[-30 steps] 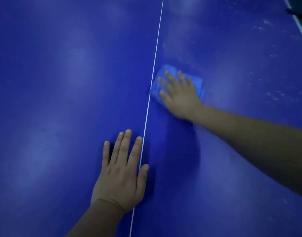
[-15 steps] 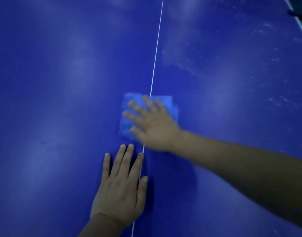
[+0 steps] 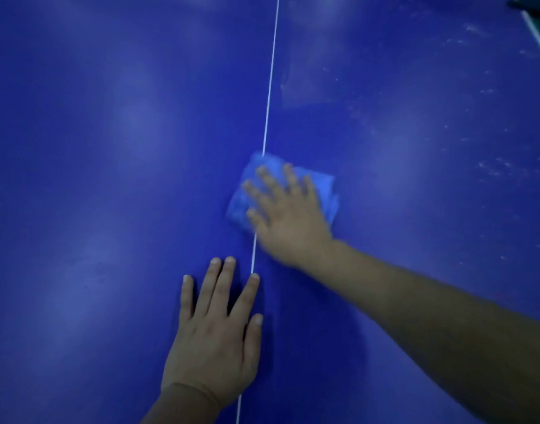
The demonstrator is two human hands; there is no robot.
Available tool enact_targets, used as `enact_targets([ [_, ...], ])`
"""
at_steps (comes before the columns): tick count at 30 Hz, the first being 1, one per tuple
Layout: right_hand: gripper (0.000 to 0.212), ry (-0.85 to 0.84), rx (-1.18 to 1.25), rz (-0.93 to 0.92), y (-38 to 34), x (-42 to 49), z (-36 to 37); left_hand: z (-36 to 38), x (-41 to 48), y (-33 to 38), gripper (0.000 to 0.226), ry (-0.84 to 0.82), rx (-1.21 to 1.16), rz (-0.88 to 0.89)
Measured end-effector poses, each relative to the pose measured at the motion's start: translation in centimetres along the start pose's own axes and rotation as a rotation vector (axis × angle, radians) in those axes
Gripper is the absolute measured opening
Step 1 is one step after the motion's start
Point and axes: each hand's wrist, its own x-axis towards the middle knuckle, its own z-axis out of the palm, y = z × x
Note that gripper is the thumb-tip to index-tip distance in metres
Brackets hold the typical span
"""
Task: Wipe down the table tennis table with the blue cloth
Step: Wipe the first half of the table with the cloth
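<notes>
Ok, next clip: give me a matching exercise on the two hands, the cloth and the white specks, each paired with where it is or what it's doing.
Things:
1 left hand
2 right hand
3 cloth
4 specks

Places or states:
A scattered at far right
B flat on the bare table, nearest the camera
C lying across the white line
D fingers spread, pressing on the cloth

Pairs: 1-B; 2-D; 3-C; 4-A
</notes>
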Motion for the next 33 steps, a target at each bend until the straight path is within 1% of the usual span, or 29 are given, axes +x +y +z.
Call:
enact_targets([
  [1,0.056,-0.036,0.012,-0.139,-0.5,-1.0,0.0,0.1,0.0,0.0,0.057,0.007,0.009,0.007],
  [2,0.053,-0.059,0.013,-0.226,0.8,-0.8,-0.3,0.2,0.0,-0.1,0.057,0.011,0.013,0.015],
  [3,0.051,-0.034,-0.029,-0.240,3.6,0.4,-0.4,0.2,0.0,-0.2,0.056,0.016,0.016,0.020],
  [4,0.050,0.020,-0.111,-0.171,7.0,2.0,-0.5,0.2,0.0,-0.3,0.056,0.020,0.022,0.021],
  [5,0.051,0.085,-0.183,-0.010,10.9,3.6,-1.0,0.2,-0.1,-0.4,0.057,0.017,0.026,0.019],
  [6,0.056,0.077,-0.193,0.231,14.9,4.7,-2.0,0.1,-0.2,-0.4,0.058,0.010,0.021,0.017],
  [7,0.060,0.035,-0.164,0.486,18.4,5.1,-3.1,0.1,-0.1,-0.3,0.059,0.008,0.014,0.016],
  [8,0.061,-0.005,-0.069,0.719,20.7,5.0,-3.9,0.0,0.0,-0.2,0.057,0.007,0.017,0.014],
  [9,0.059,-0.006,0.014,0.867,21.2,4.7,-4.4,0.1,-0.1,-0.2,0.056,-0.001,0.026,0.010],
  [10,0.059,0.002,0.039,0.909,20.5,4.4,-4.3,0.1,-0.1,-0.1,0.056,-0.011,0.032,0.003],
  [11,0.058,-0.011,0.024,0.879,18.7,4.1,-4.1,0.1,-0.1,-0.1,0.056,-0.012,0.030,-0.005],
  [12,0.058,-0.005,-0.013,0.768,16.2,3.7,-3.4,0.1,-0.1,-0.1,0.056,-0.007,0.027,-0.010],
  [14,0.060,0.066,-0.069,0.457,9.7,1.8,-1.6,0.1,-0.1,0.0,0.058,0.000,0.024,-0.008],
  [16,0.060,0.004,-0.035,0.051,4.1,-1.3,-0.3,0.1,0.0,0.1,0.060,0.025,0.028,-0.004],
  [17,0.057,-0.051,-0.011,-0.119,3.3,-2.1,-0.3,0.2,0.0,0.1,0.059,0.034,0.031,-0.005],
  [18,0.055,-0.069,-0.006,-0.245,4.6,-2.0,-0.6,0.2,0.0,0.1,0.057,0.032,0.031,-0.008],
  [19,0.053,-0.041,-0.042,-0.266,7.2,-1.0,-0.8,0.2,-0.1,0.1,0.057,0.031,0.032,-0.011],
  [20,0.053,0.008,-0.109,-0.178,10.8,0.3,-1.0,0.3,-0.1,0.0,0.057,0.032,0.037,-0.011],
  [21,0.054,0.047,-0.160,0.015,14.9,1.3,-1.7,0.3,-0.2,-0.1,0.058,0.035,0.043,-0.010],
  [22,0.056,0.044,-0.187,0.271,19.3,1.9,-2.7,0.4,-0.3,-0.1,0.060,0.038,0.042,-0.009],
  [24,0.058,0.019,-0.082,0.775,25.8,1.3,-4.6,0.3,-0.2,0.0,0.059,0.042,0.033,-0.009],
  [25,0.058,0.032,-0.029,0.909,26.4,0.6,-5.1,0.3,-0.2,0.0,0.057,0.045,0.033,-0.010],
  [26,0.058,0.033,-0.033,0.924,25.5,0.3,-5.1,0.3,-0.1,0.1,0.057,0.049,0.031,-0.011],
  [27,0.059,0.001,-0.071,0.848,23.5,0.0,-4.7,0.3,-0.1,0.0,0.057,0.056,0.026,-0.012],
  [28,0.060,0.010,-0.097,0.687,20.9,-0.5,-3.7,0.3,-0.1,0.0,0.057,0.061,0.020,-0.012],
  [30,0.062,0.001,-0.121,0.235,13.9,-3.0,-2.2,0.3,-0.2,0.0,0.057,0.072,0.013,-0.011],
  [31,0.057,-0.031,-0.109,-0.036,11.0,-5.1,-1.5,0.3,-0.2,0.0,0.057,0.077,0.010,-0.013],
  [32,0.053,-0.060,-0.082,-0.264,9.0,-7.0,-1.3,0.3,-0.2,0.0,0.057,0.080,0.006,-0.014],
  [33,0.052,-0.124,-0.062,-0.411,8.7,-7.5,-1.7,0.2,-0.2,0.0,0.057,0.079,0.002,-0.014],
])
